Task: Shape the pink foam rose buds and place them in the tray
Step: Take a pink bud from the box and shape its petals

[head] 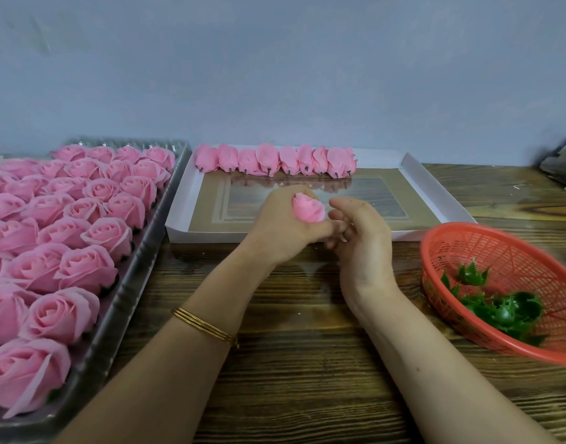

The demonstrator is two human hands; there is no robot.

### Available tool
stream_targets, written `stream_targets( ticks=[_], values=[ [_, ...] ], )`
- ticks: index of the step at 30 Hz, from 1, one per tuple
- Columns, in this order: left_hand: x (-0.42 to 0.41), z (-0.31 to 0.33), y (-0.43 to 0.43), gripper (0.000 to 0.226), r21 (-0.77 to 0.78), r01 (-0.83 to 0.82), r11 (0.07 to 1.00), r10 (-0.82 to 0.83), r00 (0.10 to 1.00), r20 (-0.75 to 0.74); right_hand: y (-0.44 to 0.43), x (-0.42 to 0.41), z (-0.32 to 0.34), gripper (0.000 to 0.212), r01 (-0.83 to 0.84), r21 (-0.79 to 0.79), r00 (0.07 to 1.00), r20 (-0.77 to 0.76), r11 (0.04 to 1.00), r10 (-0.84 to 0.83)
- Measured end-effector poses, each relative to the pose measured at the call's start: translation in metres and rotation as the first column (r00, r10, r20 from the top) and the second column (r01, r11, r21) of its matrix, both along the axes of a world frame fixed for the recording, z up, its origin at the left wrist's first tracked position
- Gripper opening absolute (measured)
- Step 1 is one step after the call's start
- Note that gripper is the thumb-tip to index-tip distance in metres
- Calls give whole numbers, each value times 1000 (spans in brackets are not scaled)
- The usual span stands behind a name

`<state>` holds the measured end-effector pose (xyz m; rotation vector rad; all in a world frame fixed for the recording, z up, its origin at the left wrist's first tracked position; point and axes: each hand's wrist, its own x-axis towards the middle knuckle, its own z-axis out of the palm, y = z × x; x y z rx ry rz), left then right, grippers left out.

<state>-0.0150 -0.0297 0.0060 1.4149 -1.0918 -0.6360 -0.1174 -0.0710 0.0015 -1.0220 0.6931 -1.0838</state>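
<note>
At the far left a grey plastic tray holds rows of opened pink roses, packed close together. Beside it the left hand is raised over the wooden table, just in front of the white tray, with a thin gold bangle on its forearm. The rose bud sits at the top of this hand, enclosed by the curled fingers with the thumb lying under it, so only its upper part shows. The bud is pale pink, small and tightly wrapped, its petal edges overlapping in a spiral and facing up and to the right; its base is hidden in the grip. The left wrist is bent back, with the back of the hand toward the camera.

The right hand stands just beside it, palm turned toward the bud; its fingers are loosely bent and apart, with the tips near the left thumb – whether they touch it cannot be told – and it holds nothing visible.

Behind both hands, a row of buds lies along the white tray's far wall, stems pointing forward. At the right stands a red mesh basket – green calyxes lie in it.
</note>
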Motion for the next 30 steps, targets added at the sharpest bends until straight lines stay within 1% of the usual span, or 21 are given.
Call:
stream_targets(
  ticks=[2,4,6,8,13,15,16,18,20,23,25,27,30],
  values=[
    [-3,-1,0,23,16,0,1000,-1,997,77,-2,0,0,10,-6,3,1000,-14,1000,6],
    [-6,0,0,23,39,6,999,-11,990,144,-1,0,-1,4,-43,-4,998,-56,999,43],
    [-8,1,1,25,42,-8,999,-1,980,199,0,-1,-2,13,-48,-1,995,-82,999,48],
    [-8,2,1,24,34,-19,999,11,976,216,-1,-1,-2,20,-29,7,996,-79,1000,30],
    [-7,2,1,23,35,-19,999,10,975,223,-1,-1,-2,26,-14,-29,995,-96,999,11],
    [-8,0,0,21,28,-29,999,22,974,226,-1,0,-2,23,-8,-19,996,-86,1000,7],
    [-8,0,0,21,17,-42,999,38,976,212,0,0,-2,17,-10,-15,997,-77,1000,9],
    [-7,-1,-1,25,-22,-86,996,88,986,141,0,1,-3,6,-12,-1,999,-38,1000,12],
    [-5,-1,-3,25,-69,-158,985,161,986,51,0,1,-5,9,-3,-2,1000,-25,1000,3],
    [-4,-1,-6,27,-121,-253,960,236,962,-136,2,2,-8,19,-23,-78,994,-112,997,14],
    [-6,-1,-8,28,-137,-279,950,240,939,-246,6,4,-9,26,-84,-152,983,-173,985,57],
    [-10,-1,-8,27,-142,-279,950,223,921,-319,9,5,-10,25,-152,-203,972,-210,967,109],
    [-14,-1,-7,28,-152,-247,957,166,897,-409,11,7,-11,32,-171,-247,965,-240,954,110]
  ],
)
